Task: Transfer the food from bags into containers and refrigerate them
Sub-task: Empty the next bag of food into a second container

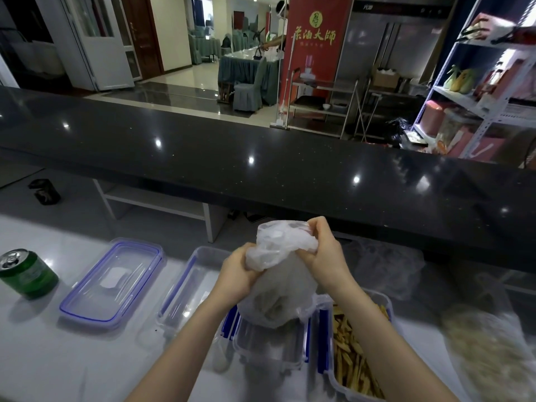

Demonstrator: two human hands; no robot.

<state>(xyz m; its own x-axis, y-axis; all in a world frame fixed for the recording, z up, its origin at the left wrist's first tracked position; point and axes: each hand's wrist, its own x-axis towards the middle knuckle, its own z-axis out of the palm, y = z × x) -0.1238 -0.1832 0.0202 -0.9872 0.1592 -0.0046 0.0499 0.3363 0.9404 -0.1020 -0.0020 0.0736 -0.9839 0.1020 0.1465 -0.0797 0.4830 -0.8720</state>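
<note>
Left hand: its fingers are curled tight round the gathered neck of the plastic bag, on the bag's left side.
Right hand: fingers clenched on the top of the same bag from the right, with the crumpled mouth bunched between the two hands.
Plastic bag: thin, whitish and half see-through, held up off the tabletop; its rounded bottom hangs directly over the middle container. Pale food shows dimly through the film, but what kind it is cannot be told.
Middle container: clear plastic with blue clips, toward the near edge of the tabletop; how full it is cannot be told.
Right container: touching the middle one on its right side, filled with yellow-brown strips of food.
Empty container: clear, open, just left of the hands, between the lid and the middle container.
Lid: clear with a blue rim, lying flat toward the left part of the tabletop.
Green can: upright near the left edge of the tabletop, beside the lid.
Further bags: clear bags of pale food lying at the right edge of the tabletop.
Dark counter: a raised black ledge running along the far edge of the tabletop.
</note>
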